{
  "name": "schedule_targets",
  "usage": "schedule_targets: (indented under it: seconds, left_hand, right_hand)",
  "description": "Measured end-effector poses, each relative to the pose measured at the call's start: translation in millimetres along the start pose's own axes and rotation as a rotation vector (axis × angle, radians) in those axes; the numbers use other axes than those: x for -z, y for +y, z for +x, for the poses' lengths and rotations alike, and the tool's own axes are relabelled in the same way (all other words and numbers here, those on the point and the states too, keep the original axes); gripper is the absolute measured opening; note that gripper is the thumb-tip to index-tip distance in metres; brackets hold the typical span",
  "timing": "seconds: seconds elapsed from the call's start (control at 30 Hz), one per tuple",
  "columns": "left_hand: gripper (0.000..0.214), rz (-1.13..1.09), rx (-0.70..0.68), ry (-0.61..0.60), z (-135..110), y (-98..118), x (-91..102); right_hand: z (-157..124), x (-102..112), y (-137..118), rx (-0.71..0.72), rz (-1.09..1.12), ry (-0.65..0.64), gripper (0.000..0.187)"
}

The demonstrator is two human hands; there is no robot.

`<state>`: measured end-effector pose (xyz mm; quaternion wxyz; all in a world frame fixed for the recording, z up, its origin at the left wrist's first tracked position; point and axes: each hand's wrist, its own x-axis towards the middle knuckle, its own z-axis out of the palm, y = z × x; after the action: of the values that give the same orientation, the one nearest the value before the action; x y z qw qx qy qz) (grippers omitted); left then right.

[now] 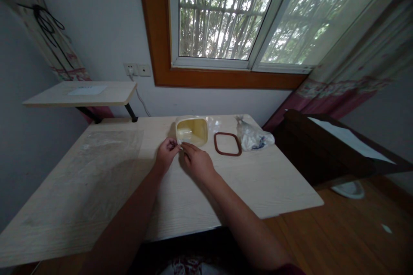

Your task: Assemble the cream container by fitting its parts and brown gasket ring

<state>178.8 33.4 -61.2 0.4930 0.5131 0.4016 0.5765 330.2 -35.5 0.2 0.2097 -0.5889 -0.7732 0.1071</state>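
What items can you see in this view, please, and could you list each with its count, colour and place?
container: one, pale yellow, far side of desk
sealing ring: one, reddish brown, right of container
plastic bag: one, white, right of ring
plastic sheet: one, clear, left on desk
desk: one, pale wood, below everything listed
shelf: one, pale wood, above desk's left
window: one, orange-brown frame, ahead
curtain: one, pink patterned, right of window
left hand: one, at container's near corner
right hand: one, beside left hand

Square plastic tub point(192, 131) — pale yellow, open-topped
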Motion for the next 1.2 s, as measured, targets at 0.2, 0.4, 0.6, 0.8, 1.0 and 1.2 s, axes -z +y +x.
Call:
schedule_targets:
  seconds: [0.2,0.4,0.6,0.8,1.0,1.2]
  left_hand:
    - [0.031,-0.018,0.023,0.011,-0.7,2.6,-1.5]
    - [0.030,-0.027,0.031,0.006,-2.8,5.8,-2.4]
    - [0.027,-0.010,0.021,0.019,-0.5,-0.1,-0.6]
    - [0.027,0.007,0.024,0.016,-0.1,0.2,-0.1]
    - [0.026,-0.021,0.024,0.005,-3.3,3.9,-3.9]
    - [0.026,0.005,0.013,0.003,-3.4,3.6,-4.7]
  right_hand:
    - [-0.2,2.4,-0.4,-0.020,0.000,-0.022,0.049]
    - [0.0,9.3,7.9,-0.046,-0.066,-0.022,0.050]
    - [2.5,12.8,20.0,-0.133,-0.212,-0.037,0.050]
    - [3.0,12.2,19.7,-0.167,-0.247,-0.029,0.050]
    - [0.7,6.2,10.9,-0.104,-0.167,-0.041,0.054]
    - [-0.4,5.2,0.0,-0.029,-0.053,-0.040,0.049]
